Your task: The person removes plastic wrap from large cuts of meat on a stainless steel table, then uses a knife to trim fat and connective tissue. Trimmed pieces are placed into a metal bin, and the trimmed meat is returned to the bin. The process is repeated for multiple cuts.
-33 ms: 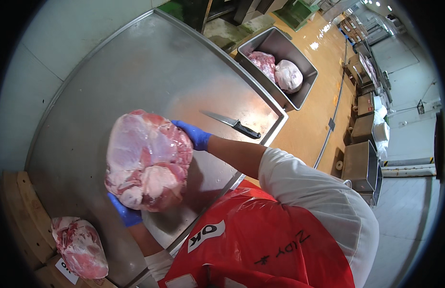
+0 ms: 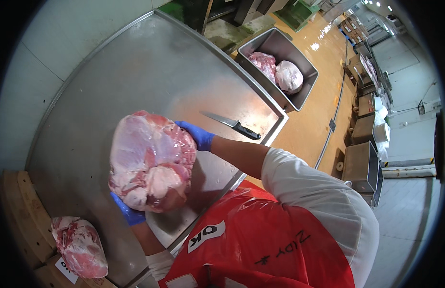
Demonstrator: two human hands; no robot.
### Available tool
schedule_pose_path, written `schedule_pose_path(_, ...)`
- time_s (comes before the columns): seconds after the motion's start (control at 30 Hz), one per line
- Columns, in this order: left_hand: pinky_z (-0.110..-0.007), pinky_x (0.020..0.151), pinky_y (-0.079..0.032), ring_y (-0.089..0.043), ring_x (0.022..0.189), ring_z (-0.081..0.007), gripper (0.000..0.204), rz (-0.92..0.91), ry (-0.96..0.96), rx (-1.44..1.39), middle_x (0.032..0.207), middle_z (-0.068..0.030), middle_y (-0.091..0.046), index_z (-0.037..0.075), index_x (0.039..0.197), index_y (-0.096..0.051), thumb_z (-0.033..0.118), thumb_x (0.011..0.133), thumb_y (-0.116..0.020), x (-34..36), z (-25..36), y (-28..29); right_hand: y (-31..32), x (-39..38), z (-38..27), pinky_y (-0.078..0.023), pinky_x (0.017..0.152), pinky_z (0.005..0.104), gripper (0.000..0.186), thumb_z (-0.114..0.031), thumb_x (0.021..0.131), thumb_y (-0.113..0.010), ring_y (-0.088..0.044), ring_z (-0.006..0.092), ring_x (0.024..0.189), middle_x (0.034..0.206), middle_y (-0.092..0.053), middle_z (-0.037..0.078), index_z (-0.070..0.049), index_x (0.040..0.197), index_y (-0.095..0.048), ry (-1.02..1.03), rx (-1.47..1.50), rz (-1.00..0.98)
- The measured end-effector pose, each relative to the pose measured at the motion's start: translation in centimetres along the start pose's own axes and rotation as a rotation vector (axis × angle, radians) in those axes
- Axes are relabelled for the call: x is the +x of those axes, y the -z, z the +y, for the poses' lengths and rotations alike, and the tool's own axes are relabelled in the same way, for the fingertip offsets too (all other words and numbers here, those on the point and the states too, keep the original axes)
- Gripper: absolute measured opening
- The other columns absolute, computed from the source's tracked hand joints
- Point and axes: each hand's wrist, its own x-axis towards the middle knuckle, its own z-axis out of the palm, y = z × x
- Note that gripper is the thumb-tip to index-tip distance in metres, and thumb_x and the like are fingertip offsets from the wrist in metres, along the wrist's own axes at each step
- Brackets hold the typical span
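A large piece of raw meat (image 2: 152, 161), pink with whitish fat, is held between my two blue-gloved hands above the metal table (image 2: 116, 72). My left hand (image 2: 128, 210) grips its near lower side. On its right side, my right hand (image 2: 198, 136) is wrapped round the edge. The meat hides most of the fingers of both hands. A knife with a black handle (image 2: 246, 130) lies on the table to the right of my right hand, its blade pointing left.
Beyond the table's right edge, a deep metal bin (image 2: 301, 98) holds two pieces of meat (image 2: 288, 77). Another raw piece (image 2: 79, 247) rests at the lower left by cardboard boxes (image 2: 23, 218). Metal carts (image 2: 359, 165) line the right wall.
The meat and both my hands have shifted slightly to the right. The knife and the other pieces stay where they were.
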Motion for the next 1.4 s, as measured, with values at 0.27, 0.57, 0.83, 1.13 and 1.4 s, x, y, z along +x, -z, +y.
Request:
schedule_pose_path(0.27,-0.037,0.106,-0.046,-0.053,0.126,-0.0267,0.056,0.066,-0.171,0.256,0.141,-0.0158,-0.05,0.002,0.148,-0.034,0.03,0.101,-0.049,-0.2,-6.5,-10.2,4.5,-6.9,-1.5,-0.055,0.096,0.0346,0.035,-0.027,0.102,-0.047,-0.067,0.0164,0.104,0.117,-0.069,0.01,-0.004,0.124,-0.061,0.065,-0.044,0.069)
schedule_pose_path(0.57,-0.04,0.106,-0.046,-0.054,0.125,-0.0265,0.053,0.379,-0.293,1.14,0.139,-0.0159,-0.051,0.002,0.146,-0.037,0.028,0.102,-0.046,2.5,-7.7,-20.4,10.2,-13.3,-6.7,-0.055,0.097,0.0392,0.038,-0.03,0.099,-0.051,-0.069,0.0233,0.103,0.116,-0.069,0.013,-0.003,0.123,-0.061,-0.002,0.229,0.132)
schedule_pose_path(0.83,-0.04,0.102,-0.05,-0.056,0.124,-0.0234,0.051,-0.196,-0.03,0.704,0.138,-0.0147,-0.053,0.002,0.145,-0.04,0.032,0.104,-0.041,19.5,-12.0,-54.6,19.3,-29.8,-30.5,-0.051,0.103,0.0436,0.051,-0.043,0.1,-0.052,-0.064,0.0264,0.114,0.128,-0.064,0.014,-0.005,0.134,-0.056,0.431,0.292,0.192)
schedule_pose_path(1.13,-0.05,0.113,-0.034,-0.038,0.143,-0.0343,0.06,-0.237,0.255,0.819,0.159,-0.0166,-0.034,0.018,0.158,-0.028,0.041,0.105,-0.046,29.5,-26.6,-68.7,45.6,-45.6,-40.3,-0.057,0.08,0.038,0.044,-0.047,0.099,-0.052,-0.067,0.0224,0.087,0.097,-0.069,0.007,-0.009,0.117,-0.064,0.549,-0.056,0.959)
schedule_pose_path(1.4,-0.044,0.11,-0.038,-0.051,0.131,-0.0301,0.056,0.175,0.264,0.704,0.149,-0.0162,-0.048,0.01,0.153,-0.038,0.032,0.103,-0.051,21.6,-23.9,-50.9,76.7,-65.2,1.3,-0.049,0.054,0.0404,0.021,-0.028,0.093,-0.058,-0.059,0.0229,0.059,0.07,-0.062,0.007,-0.012,0.081,-0.065,-0.706,-1.628,0.888)
